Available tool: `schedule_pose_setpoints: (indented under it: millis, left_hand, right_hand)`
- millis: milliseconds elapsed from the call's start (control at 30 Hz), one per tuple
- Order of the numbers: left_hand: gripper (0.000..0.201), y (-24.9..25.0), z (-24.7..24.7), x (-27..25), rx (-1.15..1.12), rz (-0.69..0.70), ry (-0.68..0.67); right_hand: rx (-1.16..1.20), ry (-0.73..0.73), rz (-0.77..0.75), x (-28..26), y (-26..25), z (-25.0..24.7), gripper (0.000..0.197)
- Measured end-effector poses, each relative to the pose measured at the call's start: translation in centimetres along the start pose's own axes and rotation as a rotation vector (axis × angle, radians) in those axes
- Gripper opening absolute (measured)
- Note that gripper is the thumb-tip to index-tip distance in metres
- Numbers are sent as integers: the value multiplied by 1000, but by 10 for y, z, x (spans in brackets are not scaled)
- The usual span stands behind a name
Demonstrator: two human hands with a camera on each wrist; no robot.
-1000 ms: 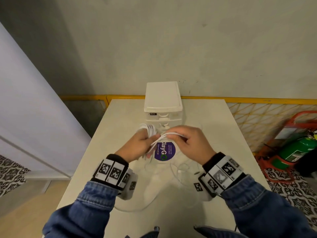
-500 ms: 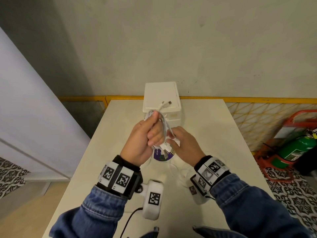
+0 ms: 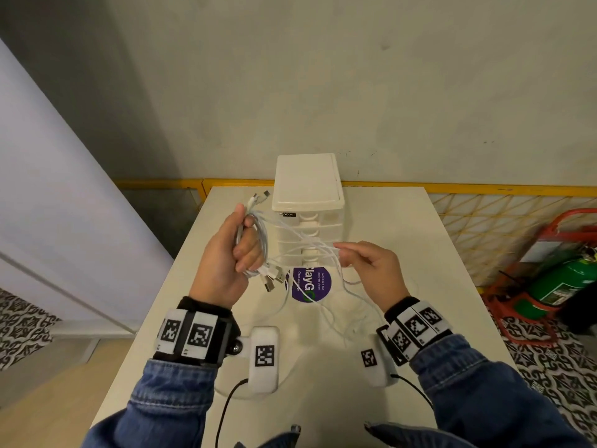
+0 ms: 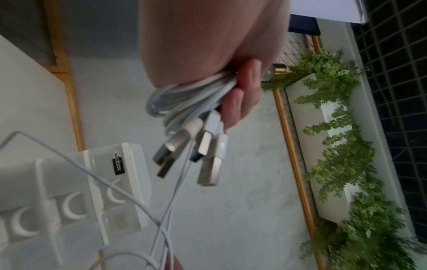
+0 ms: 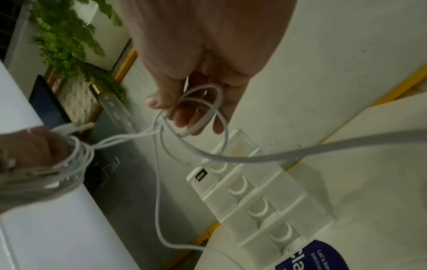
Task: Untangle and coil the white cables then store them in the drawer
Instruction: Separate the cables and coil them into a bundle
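Nearest the camera, two denim sleeves (image 3: 484, 392) reach out over the white desk (image 3: 436, 253), each wrist wearing a band of black-and-white markers. Loose strands of the white cables (image 3: 342, 305) trail on the desk between the forearms, partly over a round purple sticker (image 3: 311, 284). Above that, the left hand (image 3: 223, 263) is raised with its fingers curled round a coiled bundle of cables (image 4: 184, 102); several metal USB plugs (image 4: 184, 151) hang from the bottom of the bundle and two smaller connectors stick out at the top. Thin strands run from the bundle across to the right hand (image 3: 371, 270), which pinches loops of cable (image 5: 198, 109) between thumb and fingers. Behind both hands stands a small white drawer unit (image 3: 307, 202) with all its drawers closed, near the desk's far edge by the grey wall.
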State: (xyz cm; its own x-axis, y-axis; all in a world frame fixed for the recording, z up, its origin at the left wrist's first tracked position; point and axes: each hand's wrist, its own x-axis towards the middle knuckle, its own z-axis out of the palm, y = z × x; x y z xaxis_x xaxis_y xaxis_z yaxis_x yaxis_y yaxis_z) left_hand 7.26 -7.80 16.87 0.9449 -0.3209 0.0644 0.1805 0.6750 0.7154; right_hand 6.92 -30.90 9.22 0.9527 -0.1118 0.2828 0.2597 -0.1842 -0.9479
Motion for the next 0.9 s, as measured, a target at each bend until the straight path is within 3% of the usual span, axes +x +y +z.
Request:
schedule_pose_setpoints:
  millis: [200,400,533,700,800,900]
  left_hand:
    - [36,-1,-9,0,-62,40,76]
    - [40,6,-25,-3,-66,111,171]
    - [38,-2,-27,0,-40,139,178]
    - [35,11,-39,-2,-18,228,224]
    - [36,16,-50,-6,-4,252,259]
    - [37,13,-49,-7,-6,181,178]
  right_hand:
    - [-106,34,86,-5,9,-8,21]
    - [440,318,366,-8,13,-28,25]
    - [220,220,376,-14,22,-29,39]
    - [253,499,550,-19,44,-50,37]
    - [171,624,735,-28,76,-69,36]
    - [-114,431,923,-38,107,-83,29]
